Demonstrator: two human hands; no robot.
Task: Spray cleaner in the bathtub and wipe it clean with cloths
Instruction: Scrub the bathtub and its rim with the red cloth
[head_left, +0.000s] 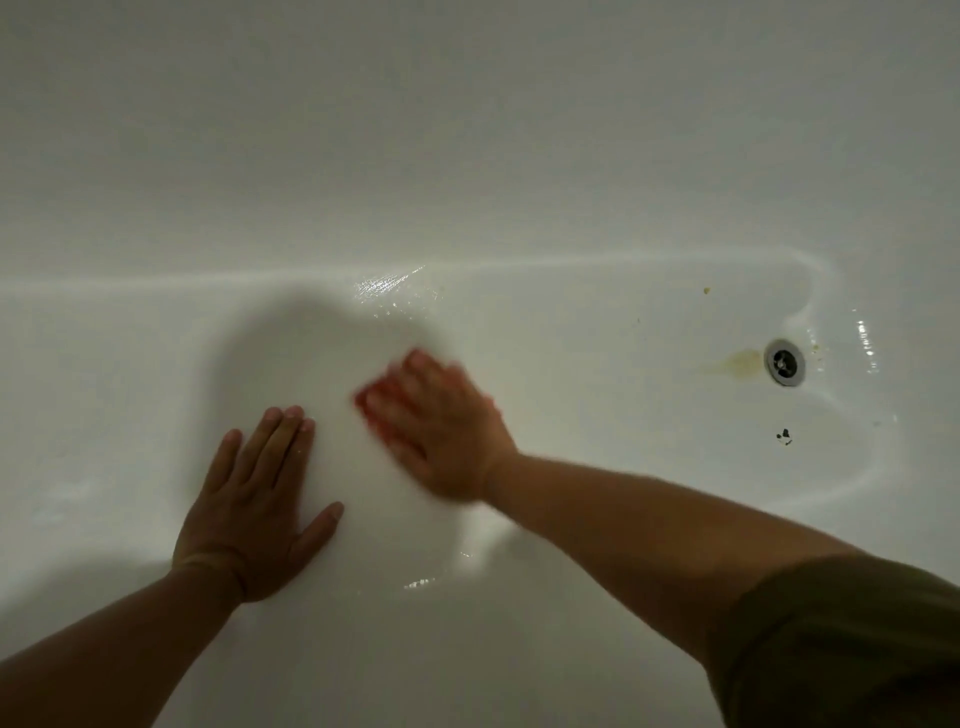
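Observation:
I look down into a white bathtub (571, 322). My right hand (441, 431) lies flat on the tub floor near the middle, blurred by motion, pressing a red cloth (370, 410) of which only a thin edge shows past the fingertips. My left hand (254, 509) rests flat on the tub floor to the left of it, fingers straight and spread, holding nothing. Wet streaks glisten on the tub floor just beyond my right hand.
A metal drain (784, 362) sits at the right with a yellowish stain (740, 359) beside it. Small dark specks (783, 435) lie below the drain and a yellow speck (706, 290) above it. The tub's far wall rises across the top.

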